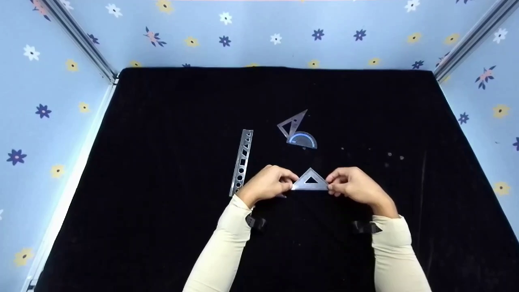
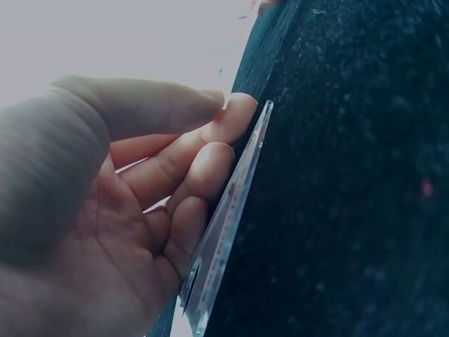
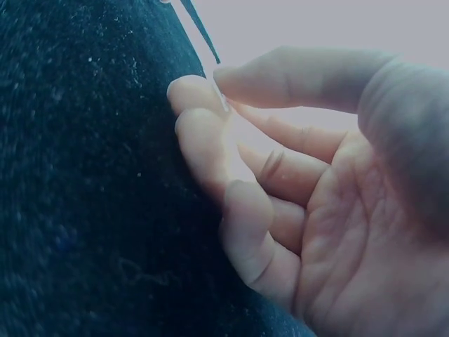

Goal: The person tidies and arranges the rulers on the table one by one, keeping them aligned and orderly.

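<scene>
A clear triangular set square (image 1: 300,186) with a small triangular cut-out lies between my two hands in the head view, its peak pointing away from me. My left hand (image 1: 267,182) pinches its left corner between thumb and fingertips. At the opposite corner, my right hand (image 1: 354,185) grips it the same way; in the right wrist view the thin edge of the set square (image 3: 203,49) runs into the pinch. Below the left hand's curled fingers, a flat clear pointed piece (image 2: 228,217) rests on the black cloth, mostly hidden by that hand in the head view.
Left of the hands lies a clear stencil ruler (image 1: 245,152) with shaped holes, partly behind the left wrist. Farther back, a protractor (image 1: 304,140) touches or overlaps a second, slimmer set square (image 1: 298,119). Flowered panels (image 1: 251,36) border the black cloth (image 1: 182,121).
</scene>
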`<state>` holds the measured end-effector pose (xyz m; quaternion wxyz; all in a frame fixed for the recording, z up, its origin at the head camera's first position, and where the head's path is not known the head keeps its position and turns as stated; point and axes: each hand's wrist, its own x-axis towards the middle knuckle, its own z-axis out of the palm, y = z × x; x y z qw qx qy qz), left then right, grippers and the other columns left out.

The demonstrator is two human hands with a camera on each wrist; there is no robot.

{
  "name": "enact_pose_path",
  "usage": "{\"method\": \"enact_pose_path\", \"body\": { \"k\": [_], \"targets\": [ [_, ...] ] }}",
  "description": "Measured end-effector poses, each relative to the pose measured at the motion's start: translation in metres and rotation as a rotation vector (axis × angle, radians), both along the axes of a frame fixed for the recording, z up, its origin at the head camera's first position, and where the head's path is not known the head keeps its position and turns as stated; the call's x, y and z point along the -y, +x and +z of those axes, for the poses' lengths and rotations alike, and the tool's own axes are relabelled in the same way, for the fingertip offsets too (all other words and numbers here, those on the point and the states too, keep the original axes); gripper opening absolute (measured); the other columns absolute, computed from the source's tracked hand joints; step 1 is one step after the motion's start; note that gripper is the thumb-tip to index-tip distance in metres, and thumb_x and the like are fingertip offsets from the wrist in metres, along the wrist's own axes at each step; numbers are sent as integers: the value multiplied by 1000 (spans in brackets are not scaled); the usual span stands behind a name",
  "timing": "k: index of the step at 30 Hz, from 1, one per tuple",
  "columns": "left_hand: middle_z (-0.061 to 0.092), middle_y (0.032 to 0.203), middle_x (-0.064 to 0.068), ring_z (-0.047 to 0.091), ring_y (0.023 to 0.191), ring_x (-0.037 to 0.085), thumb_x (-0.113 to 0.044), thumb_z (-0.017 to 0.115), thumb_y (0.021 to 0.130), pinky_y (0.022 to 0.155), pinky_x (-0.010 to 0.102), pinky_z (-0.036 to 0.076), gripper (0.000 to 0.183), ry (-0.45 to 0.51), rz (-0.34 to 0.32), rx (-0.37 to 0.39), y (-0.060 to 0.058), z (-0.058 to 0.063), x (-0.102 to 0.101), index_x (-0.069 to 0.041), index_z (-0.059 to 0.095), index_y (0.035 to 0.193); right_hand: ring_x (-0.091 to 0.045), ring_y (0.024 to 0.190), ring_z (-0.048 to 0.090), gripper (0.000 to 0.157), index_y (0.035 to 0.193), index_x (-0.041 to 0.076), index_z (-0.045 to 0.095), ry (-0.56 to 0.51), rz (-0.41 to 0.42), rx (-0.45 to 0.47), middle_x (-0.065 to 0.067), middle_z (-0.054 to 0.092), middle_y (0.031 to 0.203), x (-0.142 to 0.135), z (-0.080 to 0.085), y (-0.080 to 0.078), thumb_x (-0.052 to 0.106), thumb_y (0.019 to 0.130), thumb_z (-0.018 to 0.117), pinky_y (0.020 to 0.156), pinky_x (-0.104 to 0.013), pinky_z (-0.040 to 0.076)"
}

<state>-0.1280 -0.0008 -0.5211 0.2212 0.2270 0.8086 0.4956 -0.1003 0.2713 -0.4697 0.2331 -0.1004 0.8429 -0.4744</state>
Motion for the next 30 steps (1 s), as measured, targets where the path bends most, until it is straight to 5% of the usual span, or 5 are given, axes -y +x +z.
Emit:
{"method": "enact_pose_path", "body": {
  "k": [7,16,30],
  "targets": [
    [72,89,-2,67,66,9,-5,66,91,62,23,56,21,-53,-24,-82,-1,1,1,-7,77,108,-29,70,65,11,99,-6,70,49,-11,-17,-17,71,81,-5,-20,-5,-1,90,65,54,-28,50],
    [74,97,-4,66,92,11,-18,67,95,89,29,50,16,-192,-57,-285,-5,1,2,-15,80,104,-23,67,66,8,95,0,72,4,3,-36,-11,72,78,-9,-34,-8,2,88,68,56,-27,53],
    [69,80,-12,61,73,4,-16,69,92,73,24,50,10,-179,13,-219,-3,-1,-3,-15,79,95,-19,64,64,4,88,4,73,66,27,-92,-5,71,73,-2,-36,-6,7,89,70,57,-26,53]
  ]
}}
